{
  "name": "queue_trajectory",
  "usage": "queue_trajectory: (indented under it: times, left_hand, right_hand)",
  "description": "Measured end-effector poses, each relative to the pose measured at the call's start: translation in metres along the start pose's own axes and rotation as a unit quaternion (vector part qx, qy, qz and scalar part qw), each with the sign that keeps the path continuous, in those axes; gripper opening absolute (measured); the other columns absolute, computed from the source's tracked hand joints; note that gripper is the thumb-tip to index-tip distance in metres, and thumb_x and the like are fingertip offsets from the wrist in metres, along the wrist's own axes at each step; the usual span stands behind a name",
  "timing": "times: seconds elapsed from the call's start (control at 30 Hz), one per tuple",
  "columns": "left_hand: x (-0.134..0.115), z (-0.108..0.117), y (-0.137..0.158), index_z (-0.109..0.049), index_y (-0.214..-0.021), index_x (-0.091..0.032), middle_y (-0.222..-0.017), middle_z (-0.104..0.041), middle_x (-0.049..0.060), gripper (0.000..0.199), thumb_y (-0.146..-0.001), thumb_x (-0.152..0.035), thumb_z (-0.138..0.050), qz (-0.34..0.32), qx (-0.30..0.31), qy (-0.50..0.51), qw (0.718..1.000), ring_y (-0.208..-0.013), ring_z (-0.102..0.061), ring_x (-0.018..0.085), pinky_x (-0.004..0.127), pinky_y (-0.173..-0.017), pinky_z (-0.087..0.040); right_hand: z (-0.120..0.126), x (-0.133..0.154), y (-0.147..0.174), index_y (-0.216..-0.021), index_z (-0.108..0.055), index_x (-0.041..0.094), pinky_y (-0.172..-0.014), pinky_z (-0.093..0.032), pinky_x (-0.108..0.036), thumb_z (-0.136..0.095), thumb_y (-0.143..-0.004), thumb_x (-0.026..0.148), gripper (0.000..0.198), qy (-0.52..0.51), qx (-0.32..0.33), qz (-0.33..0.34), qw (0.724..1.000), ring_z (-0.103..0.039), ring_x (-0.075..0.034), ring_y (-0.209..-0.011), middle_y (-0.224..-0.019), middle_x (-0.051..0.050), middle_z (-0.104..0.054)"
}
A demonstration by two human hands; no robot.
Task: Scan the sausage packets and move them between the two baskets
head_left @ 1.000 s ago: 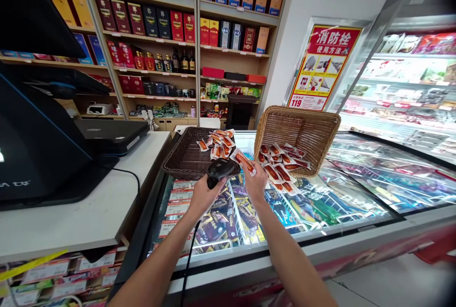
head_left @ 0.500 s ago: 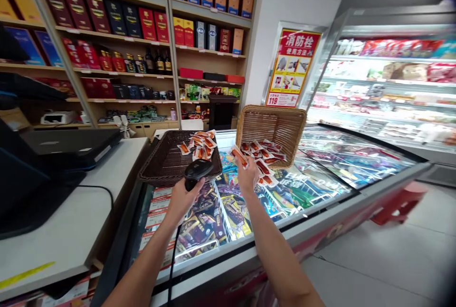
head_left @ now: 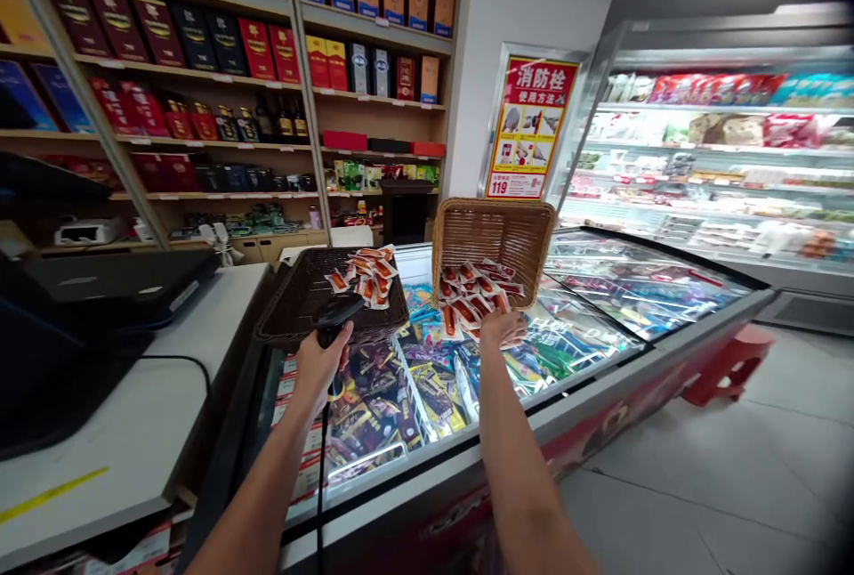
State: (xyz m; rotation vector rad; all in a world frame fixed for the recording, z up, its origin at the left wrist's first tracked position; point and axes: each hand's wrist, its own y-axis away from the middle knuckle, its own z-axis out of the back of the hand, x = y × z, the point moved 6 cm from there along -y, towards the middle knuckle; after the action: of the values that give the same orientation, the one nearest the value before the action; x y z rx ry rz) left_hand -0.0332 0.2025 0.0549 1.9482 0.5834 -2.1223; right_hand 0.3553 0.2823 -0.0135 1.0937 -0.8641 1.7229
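My left hand (head_left: 321, 361) is closed around the handle of a black barcode scanner (head_left: 337, 311), its head over the near edge of a dark brown wicker basket (head_left: 286, 312). In that basket lies a heap of packaged sausages (head_left: 377, 272), reddish in clear wrappers. My right hand (head_left: 505, 328) is at the front of another pile of packaged sausages (head_left: 467, 308), which spills from a tilted tan wicker basket (head_left: 494, 228). Its fingers look spread against the pile and are partly hidden; I see no pack held in them.
Both baskets rest on a glass-topped freezer (head_left: 427, 459) full of ice cream packs. The scanner's cable (head_left: 323, 477) hangs down in front. A white counter (head_left: 86, 459) stands left, a red stool (head_left: 727, 366) on the floor right. Shelves of boxed bottles are behind.
My right hand has moved right and down to the front of the pile; the sausage pack it held up is no longer in it. My left hand has shifted left with the scanner.
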Motion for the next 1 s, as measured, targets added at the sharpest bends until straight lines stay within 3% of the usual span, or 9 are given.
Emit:
queue_trajectory:
  times: [0.07, 0.13, 0.23, 0.33, 0.4, 0.53, 0.67, 0.8, 1.0]
  left_hand:
    - [0.002, 0.011, -0.007, -0.057, -0.073, -0.019, -0.053, -0.057, -0.002, 0.052, -0.062, -0.063, -0.082, 0.005, -0.025, 0.024, 0.999, -0.043, -0.049, 0.012, 0.025, -0.042, -0.037]
    - [0.003, 0.025, -0.012, -0.057, -0.076, -0.019, -0.055, -0.057, -0.003, 0.05, -0.063, -0.061, -0.082, 0.011, -0.063, 0.041, 0.997, -0.044, -0.05, 0.012, 0.025, -0.043, -0.038]
    - [0.007, 0.038, -0.017, -0.055, -0.077, -0.02, -0.055, -0.057, -0.004, 0.048, -0.065, -0.059, -0.08, 0.025, -0.098, 0.047, 0.994, -0.044, -0.051, 0.012, 0.025, -0.043, -0.039]
    - [0.01, 0.038, -0.016, -0.056, -0.078, -0.021, -0.055, -0.057, -0.004, 0.045, -0.068, -0.059, -0.077, 0.026, -0.1, 0.029, 0.994, -0.045, -0.052, 0.013, 0.025, -0.045, -0.041]
    - [0.011, 0.035, -0.013, -0.057, -0.077, -0.021, -0.055, -0.059, -0.002, 0.044, -0.071, -0.061, -0.074, 0.019, -0.095, -0.008, 0.995, -0.046, -0.055, 0.015, 0.026, -0.046, -0.042]
    - [0.011, 0.026, -0.007, -0.058, -0.075, -0.022, -0.054, -0.06, -0.001, 0.044, -0.075, -0.063, -0.07, 0.013, -0.067, -0.051, 0.996, -0.047, -0.059, 0.017, 0.027, -0.047, -0.042]
    - [0.011, 0.023, -0.004, -0.059, -0.076, -0.021, -0.052, -0.059, -0.001, 0.045, -0.076, -0.064, -0.071, 0.017, -0.049, -0.046, 0.998, -0.048, -0.059, 0.018, 0.027, -0.048, -0.043]
    - [0.012, 0.022, -0.005, -0.059, -0.078, -0.021, -0.052, -0.058, -0.001, 0.044, -0.076, -0.064, -0.071, 0.024, -0.053, -0.045, 0.997, -0.047, -0.059, 0.018, 0.027, -0.046, -0.041]
    - [0.008, 0.013, 0.001, -0.058, -0.078, -0.021, -0.056, -0.06, -0.002, 0.041, -0.074, -0.059, -0.073, 0.044, -0.038, -0.042, 0.997, -0.046, -0.057, 0.016, 0.026, -0.046, -0.04]
  right_hand:
    - [0.001, -0.003, 0.002, -0.136, -0.057, 0.011, -0.112, -0.036, -0.057, -0.05, -0.093, 0.027, 0.046, -0.004, -0.016, 0.004, 1.0, -0.047, -0.041, -0.135, -0.148, -0.028, -0.05]
    - [0.002, 0.004, 0.006, -0.143, -0.053, 0.011, -0.116, -0.034, -0.056, -0.05, -0.094, 0.028, 0.052, -0.016, -0.032, 0.051, 0.998, -0.043, -0.041, -0.141, -0.154, -0.027, -0.043]
    - [-0.002, 0.039, 0.026, -0.14, -0.058, 0.013, -0.117, -0.031, -0.057, -0.046, -0.097, 0.029, 0.047, -0.039, -0.034, 0.212, 0.976, -0.041, -0.04, -0.143, -0.153, -0.026, -0.045]
    - [-0.032, 0.098, 0.071, -0.122, -0.071, 0.016, -0.113, -0.036, -0.051, -0.043, -0.1, 0.026, 0.037, -0.015, 0.089, 0.403, 0.911, -0.056, -0.034, -0.128, -0.134, -0.021, -0.063]
    - [-0.066, 0.133, 0.107, -0.114, -0.074, 0.017, -0.107, -0.041, -0.043, -0.044, -0.101, 0.024, 0.034, 0.038, 0.205, 0.47, 0.858, -0.064, -0.028, -0.115, -0.124, -0.015, -0.07]
    - [-0.126, 0.173, 0.151, -0.12, -0.072, 0.014, -0.101, -0.042, -0.039, -0.049, -0.102, 0.029, 0.033, 0.163, 0.293, 0.446, 0.83, -0.064, -0.027, -0.117, -0.127, -0.017, -0.07]
    - [-0.155, 0.184, 0.169, -0.126, -0.068, 0.013, -0.101, -0.041, -0.041, -0.057, -0.1, 0.033, 0.034, 0.233, 0.307, 0.433, 0.815, -0.06, -0.031, -0.123, -0.123, -0.019, -0.072]
    - [-0.154, 0.187, 0.179, -0.113, -0.072, 0.015, -0.097, -0.041, -0.039, -0.051, -0.1, 0.019, 0.026, 0.244, 0.312, 0.479, 0.784, -0.062, -0.029, -0.118, -0.116, -0.018, -0.073]
    - [-0.11, 0.184, 0.176, -0.124, -0.068, 0.022, -0.085, -0.047, -0.032, -0.061, -0.095, 0.028, 0.03, 0.134, 0.314, 0.502, 0.795, -0.065, -0.024, -0.107, -0.127, -0.01, -0.068]
